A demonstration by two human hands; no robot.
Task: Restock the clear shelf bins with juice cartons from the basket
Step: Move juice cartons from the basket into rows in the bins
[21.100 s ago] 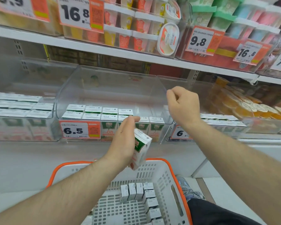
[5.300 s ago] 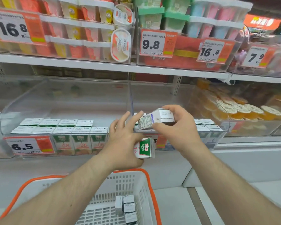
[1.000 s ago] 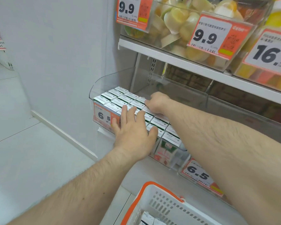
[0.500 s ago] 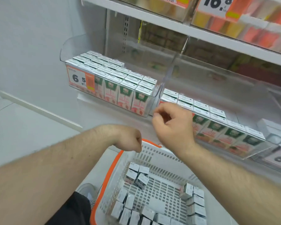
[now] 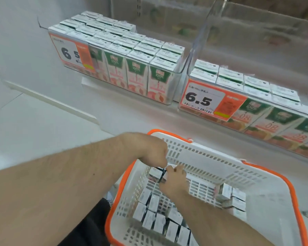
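White basket [image 5: 212,162]: both hands [image 5: 174,183] reach far-wall cartons [image 5: 156,173]; grips unclear.

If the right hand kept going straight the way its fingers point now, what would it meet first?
The right hand reaches into the basket; its fingertips are at a juice carton, seemingly touching it already. Depth unclear.

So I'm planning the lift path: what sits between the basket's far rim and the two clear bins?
In the head view, only bare white shelf ledge lies between the basket rim and the bins.
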